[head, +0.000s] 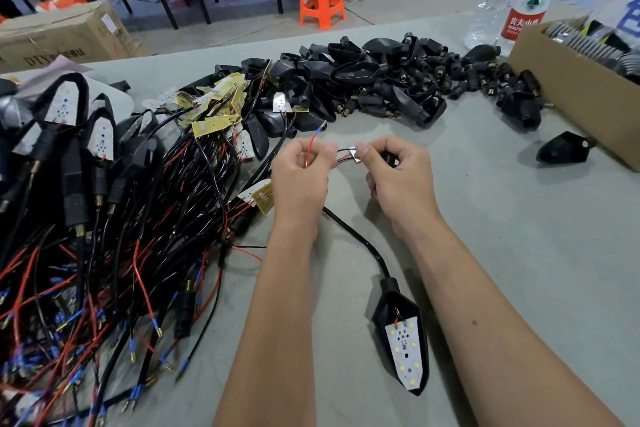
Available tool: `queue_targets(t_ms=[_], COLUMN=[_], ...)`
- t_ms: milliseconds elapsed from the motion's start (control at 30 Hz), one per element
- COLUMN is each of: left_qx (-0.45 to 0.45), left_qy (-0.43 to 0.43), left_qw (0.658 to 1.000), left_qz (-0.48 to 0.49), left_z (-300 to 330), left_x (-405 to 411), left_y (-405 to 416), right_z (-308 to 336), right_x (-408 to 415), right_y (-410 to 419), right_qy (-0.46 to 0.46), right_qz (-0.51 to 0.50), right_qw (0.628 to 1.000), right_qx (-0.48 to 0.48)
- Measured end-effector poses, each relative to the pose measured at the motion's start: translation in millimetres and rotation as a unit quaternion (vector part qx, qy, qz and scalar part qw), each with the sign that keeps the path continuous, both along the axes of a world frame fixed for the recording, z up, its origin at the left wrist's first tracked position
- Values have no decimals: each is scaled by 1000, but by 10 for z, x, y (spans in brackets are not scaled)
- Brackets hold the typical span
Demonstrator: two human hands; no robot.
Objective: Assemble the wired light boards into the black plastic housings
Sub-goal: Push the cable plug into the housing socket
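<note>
Left hand: left hand point(300, 173) is hovering above the grey tabletop point(502, 218), fingers curled and pinching the thin red and black wires point(313, 146).
Right hand: right hand point(398, 173) is sitting just beside the left, thumb and fingers clamping the small wired light board point(354, 155) and a black ribbed part point(390, 160), mostly hidden.
Finished unit: black pointed plastic housing with a white LED board seated inside point(403, 340) is lying near the right forearm, its black cable trailing toward the hands.
Empty housings: heap of black plastic housings point(374, 80) is lying beyond the hands.
Wired boards: tangle of yellow-backed boards with red and black leads point(214, 107) is lying to the left.
Brown cardboard box point(568, 94): is sitting at the right edge.
</note>
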State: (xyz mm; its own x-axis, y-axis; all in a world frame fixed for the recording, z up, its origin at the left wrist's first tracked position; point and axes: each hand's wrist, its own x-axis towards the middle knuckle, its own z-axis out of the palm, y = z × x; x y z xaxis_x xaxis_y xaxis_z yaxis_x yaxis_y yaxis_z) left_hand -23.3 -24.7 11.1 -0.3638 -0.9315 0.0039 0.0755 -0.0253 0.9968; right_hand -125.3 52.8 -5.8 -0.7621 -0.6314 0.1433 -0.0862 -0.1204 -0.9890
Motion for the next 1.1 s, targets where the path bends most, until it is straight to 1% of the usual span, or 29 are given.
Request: queue_targets(t_ms=[67, 167, 267, 400, 500, 633, 700, 800, 933, 1100], left_qx=[-27, -21, -17, -21, -4, -27, -38, -35, -34, -66], left_qy=[-31, -46, -43, -34, -47, -76, -73, -66, -57, -41], left_qw=[999, 999, 999, 998, 998, 995, 995, 996, 997, 995], left_qz=[-16, -18, -27, -46, -51, -53, -53, -58, -51, -69], left_z=[-26, -67, -79, -68, -54, -53, -69, -93, -105, -81], left_x=[22, 45, 61, 58, 60, 66, 63, 50, 46, 55], left_y=[-12, -46, -54, -43, -42, -34, -36, -47, -51, -35], right_z=[-7, 14, 32, 27, 38, 63, 65, 54, 55, 66], right_x=[-2, -8, -41, -59, -57, -60, -47, -34, -42, -45], right_y=[-4, -46, -62, -48, -20, -10, -18, -17, -2, 0], right_qy=[-5, -86, -167, -218, -221, -152, -140, -148, -158, -182], right_qz=[9, 15, 9, 14, -15, -44, -45, -22, 13, 4], right_qw=[1000, 995, 980, 962, 963, 983, 986, 985, 985, 981], right_qx=[-4, -50, -104, -164, -155, -90, -79, -87, -72, -75])
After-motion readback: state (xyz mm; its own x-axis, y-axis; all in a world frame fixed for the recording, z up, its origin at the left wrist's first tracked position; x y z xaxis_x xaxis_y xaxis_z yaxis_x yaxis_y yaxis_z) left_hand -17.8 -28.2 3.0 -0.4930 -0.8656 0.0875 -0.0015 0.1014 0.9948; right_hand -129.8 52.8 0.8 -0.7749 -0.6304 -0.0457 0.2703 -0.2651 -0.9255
